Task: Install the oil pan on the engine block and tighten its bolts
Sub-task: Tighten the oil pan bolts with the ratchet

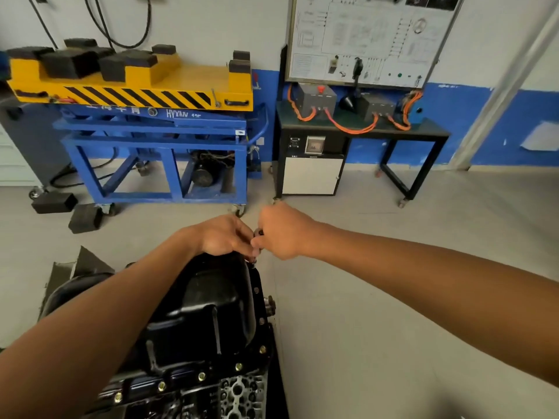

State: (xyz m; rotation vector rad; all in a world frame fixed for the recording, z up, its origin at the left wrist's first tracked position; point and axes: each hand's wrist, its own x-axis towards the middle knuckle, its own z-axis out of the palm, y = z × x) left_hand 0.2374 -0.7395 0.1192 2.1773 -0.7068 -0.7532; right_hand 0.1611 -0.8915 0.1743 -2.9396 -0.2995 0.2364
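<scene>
The black oil pan (208, 309) lies on the engine block (239, 394) at the bottom centre, and several brass-coloured bolts (202, 376) sit in its flange. My left hand (225, 235) rests at the pan's far corner with its fingers curled. My right hand (282, 231) is right beside it, fingers curled round a small dark tool or bolt (258, 232) above that corner. What exactly sits between the fingers is too small to tell.
A blue and yellow lift cart (157, 125) stands behind on the left, with black rubber blocks (84, 217) on the floor by it. A black bench (363, 128) with orange cables and a wiring board stands at the back right. Grey floor lies to the right.
</scene>
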